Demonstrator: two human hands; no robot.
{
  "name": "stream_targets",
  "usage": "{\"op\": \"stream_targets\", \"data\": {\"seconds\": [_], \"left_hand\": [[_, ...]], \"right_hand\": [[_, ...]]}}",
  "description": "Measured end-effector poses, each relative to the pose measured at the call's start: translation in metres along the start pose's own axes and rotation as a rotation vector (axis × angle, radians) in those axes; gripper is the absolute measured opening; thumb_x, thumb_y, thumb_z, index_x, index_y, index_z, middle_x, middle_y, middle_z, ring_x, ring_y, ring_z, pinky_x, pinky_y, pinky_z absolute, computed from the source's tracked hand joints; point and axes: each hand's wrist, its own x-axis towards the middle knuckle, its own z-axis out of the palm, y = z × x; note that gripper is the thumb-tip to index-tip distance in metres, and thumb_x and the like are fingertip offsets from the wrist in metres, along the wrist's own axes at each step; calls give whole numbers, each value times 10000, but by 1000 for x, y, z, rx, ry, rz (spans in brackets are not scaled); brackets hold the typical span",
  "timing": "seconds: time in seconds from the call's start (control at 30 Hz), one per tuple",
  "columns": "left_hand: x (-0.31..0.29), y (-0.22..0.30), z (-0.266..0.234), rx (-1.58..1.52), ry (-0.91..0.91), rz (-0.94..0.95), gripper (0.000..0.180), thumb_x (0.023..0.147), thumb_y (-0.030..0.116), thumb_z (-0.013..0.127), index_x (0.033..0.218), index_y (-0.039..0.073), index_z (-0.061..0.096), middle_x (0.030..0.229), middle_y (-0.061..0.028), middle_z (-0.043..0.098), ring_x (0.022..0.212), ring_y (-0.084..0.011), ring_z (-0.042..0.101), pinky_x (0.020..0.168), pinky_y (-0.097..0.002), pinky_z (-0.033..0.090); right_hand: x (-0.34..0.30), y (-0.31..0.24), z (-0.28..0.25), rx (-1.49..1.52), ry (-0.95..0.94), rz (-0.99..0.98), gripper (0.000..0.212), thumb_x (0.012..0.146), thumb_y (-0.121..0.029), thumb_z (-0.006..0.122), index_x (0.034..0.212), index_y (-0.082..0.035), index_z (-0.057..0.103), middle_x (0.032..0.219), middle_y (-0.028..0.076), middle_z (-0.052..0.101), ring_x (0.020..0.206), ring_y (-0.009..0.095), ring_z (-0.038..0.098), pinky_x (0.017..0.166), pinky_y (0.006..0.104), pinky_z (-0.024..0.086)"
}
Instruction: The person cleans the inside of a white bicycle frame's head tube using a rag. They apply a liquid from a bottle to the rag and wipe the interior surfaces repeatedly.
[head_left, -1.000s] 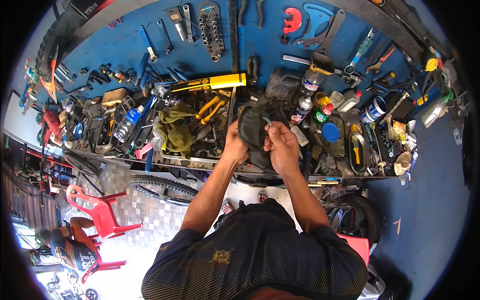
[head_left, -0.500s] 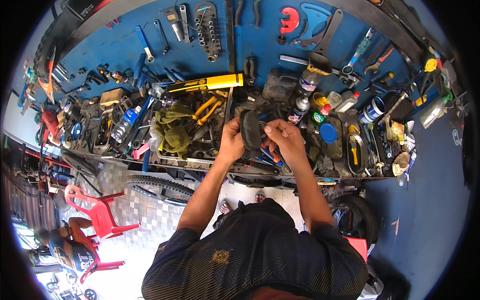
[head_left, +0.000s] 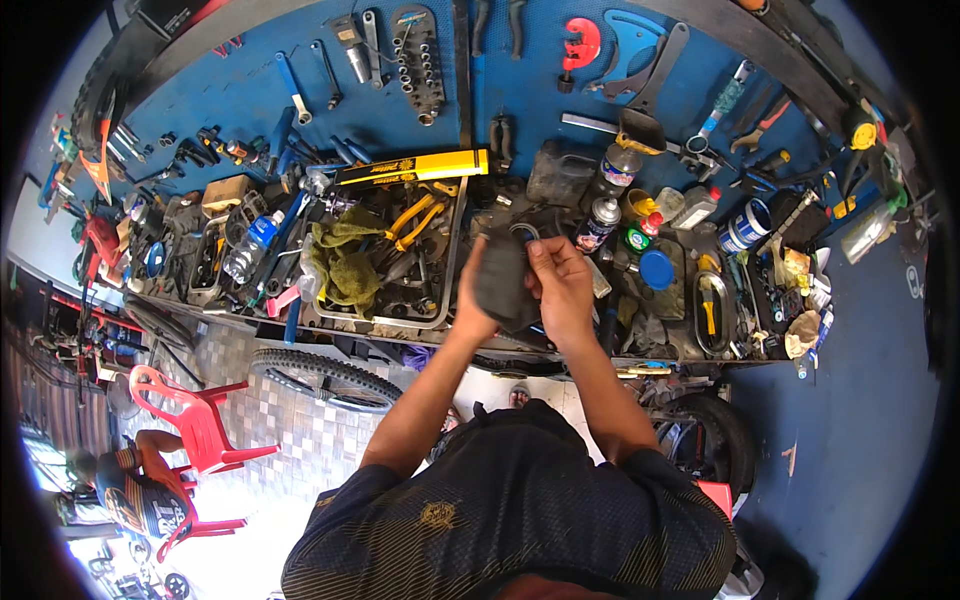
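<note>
Over the front of the workbench I hold a black, rounded, pad-like object, blurred by motion; its exact kind does not show. My left hand grips it along its left side, most of the fingers hidden behind it. At its right edge is my right hand, thumb and fingers closed together; what they pinch is hidden. A thin, shiny curved ring shows just above the right thumb. Left of my hands, yellow-handled pliers and a green rag lie in a metal tray of tools.
Behind my right hand stand a spray can, bottles and a blue lid. A yellow box lies at the back. Tools hang on the blue wall panel. At lower left are a bicycle tyre, red chair and seated person.
The black object has turned from nearly edge-on to show its broad face, and sits slightly lower. My right hand has shifted slightly left, closer to it.
</note>
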Motion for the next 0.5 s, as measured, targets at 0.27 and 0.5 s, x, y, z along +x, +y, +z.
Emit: {"op": "stream_targets", "data": {"seconds": [0.27, 0.5], "left_hand": [[9, 18, -24, 10, -107, -34, 182, 1020, 184, 616, 1002, 2, 624, 742, -6, 661, 653, -103, 603, 580, -265, 488], [23, -5, -45, -657, 372, -483, 327, 1062, 283, 558, 1256, 24, 609, 1118, -104, 685, 990, -241, 685, 862, -398, 585]], "right_hand": [[-15, 17, 8, -228, -159, -175, 272, 1044, -255, 652, 979, -4, 569, 724, -14, 587, 641, 15, 496, 550, 199, 395], [-4, -7, 0, -111, -255, -58, 253, 1054, -268, 631, 985, -24, 622, 742, 46, 649, 603, 67, 566, 546, 209, 436]]}}
